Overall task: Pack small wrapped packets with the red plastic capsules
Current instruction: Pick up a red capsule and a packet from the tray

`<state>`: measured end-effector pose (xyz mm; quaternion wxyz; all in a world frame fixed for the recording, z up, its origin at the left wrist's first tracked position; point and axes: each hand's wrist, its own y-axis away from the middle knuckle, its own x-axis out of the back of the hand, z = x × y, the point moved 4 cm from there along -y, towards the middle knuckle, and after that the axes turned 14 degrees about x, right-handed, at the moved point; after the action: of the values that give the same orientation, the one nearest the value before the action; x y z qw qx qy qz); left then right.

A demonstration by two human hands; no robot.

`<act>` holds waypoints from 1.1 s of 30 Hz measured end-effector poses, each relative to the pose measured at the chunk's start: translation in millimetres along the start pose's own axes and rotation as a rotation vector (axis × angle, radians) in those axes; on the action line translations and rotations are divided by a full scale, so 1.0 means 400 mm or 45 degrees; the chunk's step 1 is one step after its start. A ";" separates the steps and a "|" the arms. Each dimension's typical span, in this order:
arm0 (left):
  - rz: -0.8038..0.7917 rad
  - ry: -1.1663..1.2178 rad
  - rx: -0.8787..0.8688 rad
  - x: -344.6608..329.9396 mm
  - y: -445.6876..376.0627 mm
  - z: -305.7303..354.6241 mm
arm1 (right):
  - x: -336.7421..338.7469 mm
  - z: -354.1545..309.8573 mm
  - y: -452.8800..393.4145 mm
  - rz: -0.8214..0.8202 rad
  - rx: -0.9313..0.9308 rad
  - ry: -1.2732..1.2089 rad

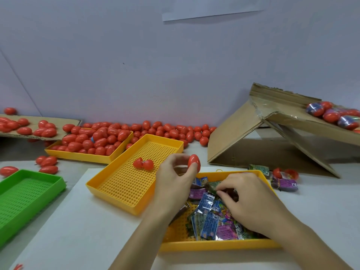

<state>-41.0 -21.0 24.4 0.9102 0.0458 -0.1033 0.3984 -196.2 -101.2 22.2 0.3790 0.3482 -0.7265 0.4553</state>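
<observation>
My left hand (176,179) pinches a closed red capsule (194,162) between thumb and fingertips, above the gap between two yellow trays. My right hand (247,199) reaches into the near yellow tray (214,246), which is full of small wrapped packets (206,215), and its curled fingertips pinch a dark packet (211,187). An opened red capsule (143,164) lies in the middle yellow tray (109,189).
A far yellow tray (81,155) is heaped with red capsules, and more lie along the wall and on cardboard at the left. A green tray (29,193) stands at the left. A cardboard ramp (243,131) rises at the right; loose packets (286,185) lie beside it.
</observation>
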 end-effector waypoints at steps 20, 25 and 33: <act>-0.168 0.092 0.064 -0.007 0.040 -0.001 | 0.016 0.011 -0.003 0.018 -0.024 -0.087; -0.210 0.122 0.095 -0.015 0.052 0.003 | 0.033 0.007 -0.004 0.126 -0.020 -0.118; -0.288 0.158 0.161 -0.023 0.042 -0.007 | 0.032 0.010 -0.007 0.222 0.034 -0.172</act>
<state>-59.0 -15.6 19.7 0.9492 0.0896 -0.0156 0.3012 -200.7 -107.9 33.3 0.2836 0.3185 -0.7718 0.4716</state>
